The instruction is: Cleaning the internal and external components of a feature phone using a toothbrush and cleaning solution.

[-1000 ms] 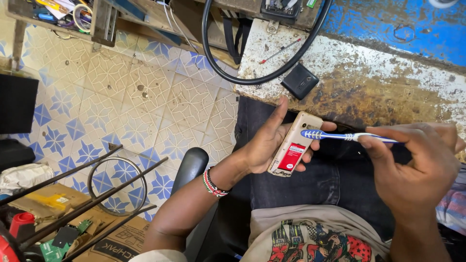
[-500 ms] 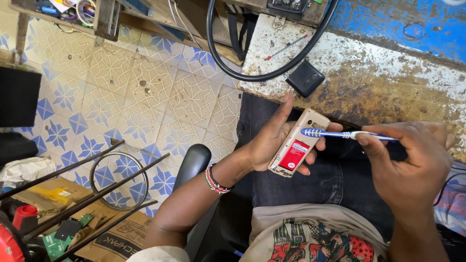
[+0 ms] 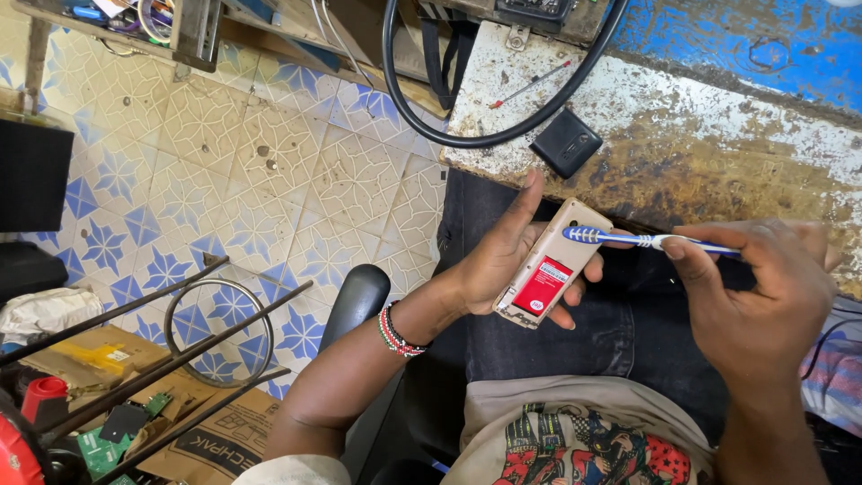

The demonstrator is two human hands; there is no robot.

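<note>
Little has shifted: the toothbrush (image 3: pixel 646 240) stays pinched in the right hand (image 3: pixel 763 296), its long axis level, bristles laid leftward on the open phone (image 3: pixel 549 265), gripped by the left hand (image 3: pixel 503 256) over the lap.

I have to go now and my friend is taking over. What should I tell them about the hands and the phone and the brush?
Left hand: holds the open phone, back cover off, red battery showing, over the lap.
Right hand: grips the blue and white toothbrush, bristles at the phone's top end.
A black back cover lies on the worn bench.
Done: cover off. Left: brushing not finished as far as shown; cover not yet back on.
</note>
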